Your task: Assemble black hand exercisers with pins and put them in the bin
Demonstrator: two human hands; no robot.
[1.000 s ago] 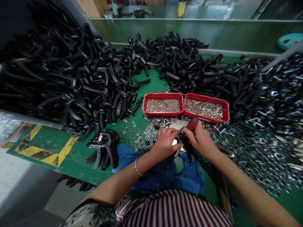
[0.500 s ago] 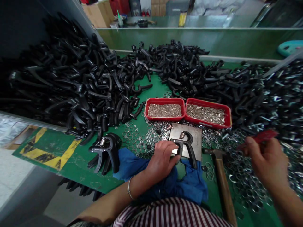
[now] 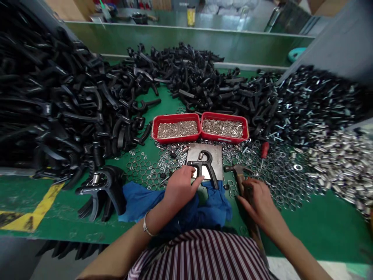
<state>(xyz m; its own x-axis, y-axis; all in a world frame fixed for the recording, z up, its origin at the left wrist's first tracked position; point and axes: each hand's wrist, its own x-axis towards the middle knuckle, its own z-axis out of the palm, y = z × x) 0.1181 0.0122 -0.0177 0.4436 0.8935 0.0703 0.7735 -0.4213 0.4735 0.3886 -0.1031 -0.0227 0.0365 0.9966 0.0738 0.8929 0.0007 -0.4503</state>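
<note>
My left hand [image 3: 182, 186] grips the lower end of a black spring hand grip [image 3: 207, 167], which rests on a scuffed steel plate [image 3: 217, 153]. My right hand [image 3: 259, 204] is closed around the wooden handle of a claw hammer [image 3: 239, 175], and its steel head [image 3: 235, 169] points left towards the plate. Part of the handle is hidden by my fingers. A red-handled screwdriver [image 3: 264, 149] lies on the washers, beyond my right hand and touching neither hand.
Two red trays [image 3: 201, 128] of small metal pieces stand beyond the plate. Steel washers [image 3: 282, 179] are spread around it, with metal tubes [image 3: 340, 163] further right. Heaps of black grip parts [image 3: 58, 97] rise left and behind. Blue cloth [image 3: 136, 206] lies in front.
My right hand has put down the red-handled screwdriver and now holds the hammer, lifted from its earlier place. The hand grip stays on the plate under my left hand. The view has shifted left.
</note>
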